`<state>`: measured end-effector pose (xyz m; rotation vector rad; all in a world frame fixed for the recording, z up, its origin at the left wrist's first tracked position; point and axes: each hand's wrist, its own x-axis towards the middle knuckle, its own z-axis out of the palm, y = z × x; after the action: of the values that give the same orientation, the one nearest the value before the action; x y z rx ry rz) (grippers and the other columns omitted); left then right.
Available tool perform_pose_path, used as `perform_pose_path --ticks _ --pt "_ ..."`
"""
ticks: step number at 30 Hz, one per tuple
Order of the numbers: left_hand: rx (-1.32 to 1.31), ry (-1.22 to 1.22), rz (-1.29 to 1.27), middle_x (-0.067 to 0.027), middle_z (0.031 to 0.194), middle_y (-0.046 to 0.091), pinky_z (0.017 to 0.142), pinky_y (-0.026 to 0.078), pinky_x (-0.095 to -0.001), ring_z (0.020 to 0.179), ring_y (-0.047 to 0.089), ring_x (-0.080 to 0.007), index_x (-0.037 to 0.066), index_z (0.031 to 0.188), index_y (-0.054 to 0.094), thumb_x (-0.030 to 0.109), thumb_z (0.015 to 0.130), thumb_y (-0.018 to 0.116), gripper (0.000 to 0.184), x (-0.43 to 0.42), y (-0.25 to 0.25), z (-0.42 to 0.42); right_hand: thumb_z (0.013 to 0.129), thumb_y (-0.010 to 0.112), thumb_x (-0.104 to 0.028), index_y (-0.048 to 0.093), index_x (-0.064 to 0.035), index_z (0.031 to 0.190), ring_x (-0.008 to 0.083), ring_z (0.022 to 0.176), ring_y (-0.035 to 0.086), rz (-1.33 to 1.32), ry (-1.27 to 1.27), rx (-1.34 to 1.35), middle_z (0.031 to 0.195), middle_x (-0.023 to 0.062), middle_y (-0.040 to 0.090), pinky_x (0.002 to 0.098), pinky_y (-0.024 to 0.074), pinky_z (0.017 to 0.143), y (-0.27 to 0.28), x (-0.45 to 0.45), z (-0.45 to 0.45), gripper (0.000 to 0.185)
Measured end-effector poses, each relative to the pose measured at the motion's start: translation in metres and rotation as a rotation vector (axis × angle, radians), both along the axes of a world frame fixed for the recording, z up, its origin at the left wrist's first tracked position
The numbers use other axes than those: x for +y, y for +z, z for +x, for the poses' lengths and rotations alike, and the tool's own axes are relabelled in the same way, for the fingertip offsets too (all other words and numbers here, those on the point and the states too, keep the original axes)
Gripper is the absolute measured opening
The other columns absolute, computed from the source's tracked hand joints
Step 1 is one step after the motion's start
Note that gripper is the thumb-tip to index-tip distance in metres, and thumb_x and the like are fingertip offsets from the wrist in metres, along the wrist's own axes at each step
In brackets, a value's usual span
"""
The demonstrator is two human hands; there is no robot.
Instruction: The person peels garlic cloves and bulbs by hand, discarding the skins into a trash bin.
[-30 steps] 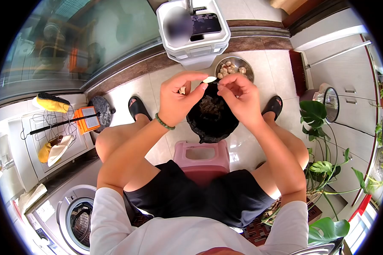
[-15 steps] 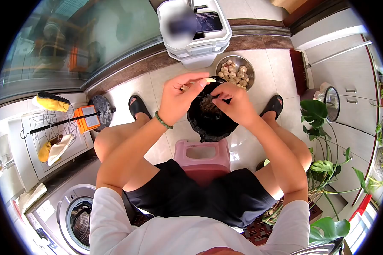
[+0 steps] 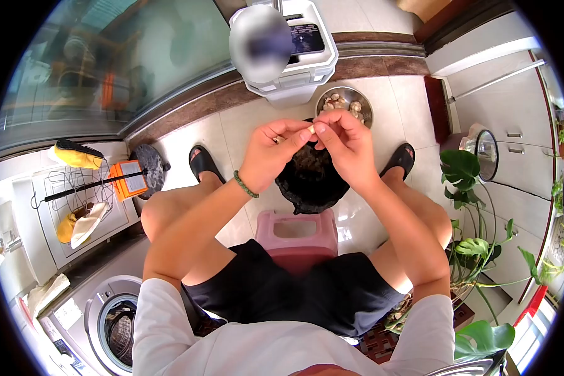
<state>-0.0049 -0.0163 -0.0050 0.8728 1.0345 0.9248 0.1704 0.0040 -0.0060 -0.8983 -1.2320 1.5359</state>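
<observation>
A small pale garlic clove is between the fingertips of both hands, above the bin. My left hand pinches it from the left, with another whitish piece partly showing in its curled fingers. My right hand has its thumb and forefinger pressed to the clove's right side. Beneath the hands stands a bin lined with a black bag, with brownish peelings inside. Just beyond it, a steel bowl of garlic bulbs is partly hidden by my right hand.
A pink stool stands between my legs. A light grey box with a phone on it is at the top. Leafy plants and cabinets are at the right; a washing machine is at the lower left.
My right hand has come up from over the bin to meet my left hand at the clove. It now covers more of the bowl.
</observation>
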Motion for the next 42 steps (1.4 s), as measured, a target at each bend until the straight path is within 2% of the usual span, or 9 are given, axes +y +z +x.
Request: perform_pose_path --ticks 3,5,12,14,19,22,29,37,42 --pt "-0.087 0.044 0.132 -0.0044 0.093 0.070 0.072 0.050 -0.0229 0.081 0.063 -0.0093 0.000 0.111 0.067 0.013 0.094 0.064 0.022 0.001 0.002 0.008 0.093 0.061 -0.005 0.059 -0.0005 0.093 0.0074 0.076 0.061 0.074 0.015 -0.099 0.083 0.0023 0.062 0.0221 0.0487 0.063 -0.003 0.004 0.003 0.005" --pt "0.214 -0.088 0.304 -0.0050 0.091 0.071 0.075 0.051 -0.0238 0.084 0.063 -0.0093 -0.003 0.110 0.067 0.012 0.094 0.064 0.022 0.000 0.000 0.004 0.092 0.062 -0.004 0.058 -0.0004 0.090 0.0080 0.075 0.062 0.156 0.022 -0.175 0.082 0.0032 0.061 0.0223 0.0487 0.062 -0.004 0.005 0.003 0.005" --pt "0.576 -0.097 0.613 -0.0119 0.075 0.064 0.056 0.046 -0.0302 0.061 0.059 -0.0235 0.005 0.097 0.069 0.011 0.089 0.065 0.012 -0.001 -0.001 0.002 0.092 0.061 -0.004 0.057 -0.0002 0.085 0.0108 0.066 0.059 0.388 0.026 -0.380 0.078 0.0051 0.057 0.0261 0.0472 0.058 0.002 0.006 0.004 0.008" --pt "0.578 -0.087 0.632 -0.0113 0.074 0.064 0.057 0.046 -0.0304 0.061 0.060 -0.0224 0.004 0.100 0.069 0.009 0.089 0.064 0.013 -0.002 0.000 0.005 0.093 0.060 -0.005 0.056 -0.0003 0.085 0.0109 0.065 0.057 0.413 0.001 -0.408 0.077 0.0049 0.056 0.0263 0.0467 0.058 0.002 0.003 0.000 0.009" --pt "0.654 -0.055 0.657 -0.0113 0.073 0.063 0.057 0.045 -0.0309 0.061 0.060 -0.0231 0.003 0.101 0.069 0.007 0.089 0.064 0.014 -0.002 0.002 0.012 0.101 0.051 -0.013 0.055 -0.0012 0.090 0.0068 0.067 0.054 -0.010 -0.026 -0.052 0.075 0.0008 0.055 0.0237 0.0458 0.060 -0.012 -0.001 -0.008 0.017" --pt "0.656 0.008 0.732 -0.0109 0.070 0.062 0.050 0.044 -0.0337 0.056 0.058 -0.0259 0.005 0.087 0.068 0.010 0.087 0.065 0.006 0.001 0.004 0.015 0.103 0.048 -0.017 0.055 -0.0025 0.090 0.0049 0.066 0.052 -0.112 -0.036 0.026 0.075 -0.0010 0.055 0.0220 0.0448 0.061 -0.014 0.001 -0.009 0.021" --pt "0.673 -0.010 0.694 -0.0111 0.073 0.065 0.052 0.047 -0.0325 0.057 0.061 -0.0250 0.004 0.090 0.069 0.010 0.087 0.065 0.008 0.004 0.010 0.013 0.103 0.048 -0.019 0.056 -0.0028 0.090 0.0049 0.067 0.051 -0.080 0.008 0.009 0.076 -0.0007 0.057 0.0212 0.0444 0.063 -0.017 0.007 -0.005 0.023" --pt "0.536 -0.099 0.590 -0.0092 0.074 0.067 0.057 0.050 -0.0298 0.062 0.066 -0.0201 0.004 0.093 0.070 0.014 0.091 0.063 0.012 0.006 0.015 0.000 0.098 0.057 -0.010 0.059 -0.0010 0.094 0.0053 0.071 0.054 -0.044 0.180 -0.007 0.081 0.0000 0.060 0.0220 0.0459 0.065 -0.005 0.013 0.008 0.010" --pt "0.539 -0.105 0.580 -0.0095 0.071 0.066 0.055 0.048 -0.0310 0.059 0.063 -0.0213 0.005 0.092 0.070 0.014 0.091 0.064 0.012 0.001 0.014 0.003 0.099 0.056 -0.013 0.057 -0.0018 0.091 0.0054 0.071 0.053 0.000 0.104 0.002 0.079 -0.0010 0.058 0.0224 0.0456 0.064 -0.011 0.002 0.000 0.014"
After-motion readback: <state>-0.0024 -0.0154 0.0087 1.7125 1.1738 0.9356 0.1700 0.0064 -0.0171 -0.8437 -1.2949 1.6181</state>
